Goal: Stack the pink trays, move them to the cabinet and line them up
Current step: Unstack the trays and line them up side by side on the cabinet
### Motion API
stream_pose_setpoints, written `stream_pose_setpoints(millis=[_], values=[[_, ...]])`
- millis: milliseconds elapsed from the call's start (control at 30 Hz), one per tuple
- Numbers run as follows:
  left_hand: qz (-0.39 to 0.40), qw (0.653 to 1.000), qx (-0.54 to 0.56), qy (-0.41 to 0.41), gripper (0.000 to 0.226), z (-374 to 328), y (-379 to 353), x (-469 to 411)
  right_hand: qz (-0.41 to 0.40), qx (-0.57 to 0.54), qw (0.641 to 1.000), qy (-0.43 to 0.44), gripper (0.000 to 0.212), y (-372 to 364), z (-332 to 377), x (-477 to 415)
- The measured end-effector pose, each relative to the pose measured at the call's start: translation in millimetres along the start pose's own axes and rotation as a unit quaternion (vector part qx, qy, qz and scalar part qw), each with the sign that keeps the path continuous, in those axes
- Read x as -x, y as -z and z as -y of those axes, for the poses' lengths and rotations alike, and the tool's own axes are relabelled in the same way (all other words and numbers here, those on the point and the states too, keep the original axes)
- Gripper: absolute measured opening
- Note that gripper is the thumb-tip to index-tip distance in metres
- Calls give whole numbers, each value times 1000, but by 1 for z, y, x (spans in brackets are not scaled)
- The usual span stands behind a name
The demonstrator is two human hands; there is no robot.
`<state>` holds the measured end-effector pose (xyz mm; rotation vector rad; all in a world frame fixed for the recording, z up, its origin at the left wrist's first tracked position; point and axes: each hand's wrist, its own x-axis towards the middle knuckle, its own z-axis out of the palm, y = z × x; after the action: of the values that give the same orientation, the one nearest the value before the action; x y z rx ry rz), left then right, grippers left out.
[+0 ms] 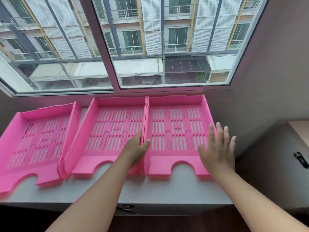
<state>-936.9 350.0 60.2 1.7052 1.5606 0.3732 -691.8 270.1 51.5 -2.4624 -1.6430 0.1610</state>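
Observation:
Three pink slotted trays lie side by side on a grey cabinet top (pixel 150 190) under the window. The left tray (pixel 38 136) sits askew, its front overhanging the edge. The middle tray (pixel 113 129) and the right tray (pixel 177 129) touch along their sides. My left hand (pixel 136 150) pinches the two adjoining walls between thumb and fingers. At the right tray's right wall my right hand (pixel 219 148) is flat with fingers spread, and whether it touches the wall is unclear.
A large sliding window (pixel 115 47) rises right behind the trays. A wall closes off the right side. Lower at the right stands a dark cabinet (pixel 274 158) with a small black handle (pixel 301 159).

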Motion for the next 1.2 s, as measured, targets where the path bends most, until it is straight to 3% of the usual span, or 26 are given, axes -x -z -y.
stream_pose_setpoints(millis=[33, 100, 200, 333, 433, 733, 833, 933, 1067, 1200], values=[[-6, 1000, 0, -16, 73, 1, 1, 4, -15, 20, 998, 51, 75, -5, 9, 6], [-4, 999, -14, -49, 83, 8, -2, 17, 55, 10, 990, 129, 76, -16, 29, 18], [6, 996, -55, -76, 95, 20, -12, 33, 155, 15, 975, 159, 78, -36, 45, 30], [-51, 992, -71, -86, 84, 24, -22, 28, 141, 52, 974, 168, 80, -44, 47, 24], [-77, 991, -77, -72, 78, 23, -23, 21, 127, 52, 978, 156, 72, -47, 48, 17], [-23, 991, -114, -73, 84, 28, 2, 18, 161, 32, 978, 129, 68, -40, 58, 9], [-74, 986, -131, -78, 79, 42, 33, 27, 137, 18, 985, 100, 66, -35, 75, 0], [-167, 970, -159, -70, 69, 72, 70, 33, 89, -69, 990, 83, 68, -31, 109, 0], [-267, 946, -184, 9, 70, 121, 113, 36, 108, -189, 972, 87, 70, -29, 164, 16], [-273, 956, -79, 78, 78, 153, 136, 37, 85, -233, 969, 9, 73, -48, 201, 40]])
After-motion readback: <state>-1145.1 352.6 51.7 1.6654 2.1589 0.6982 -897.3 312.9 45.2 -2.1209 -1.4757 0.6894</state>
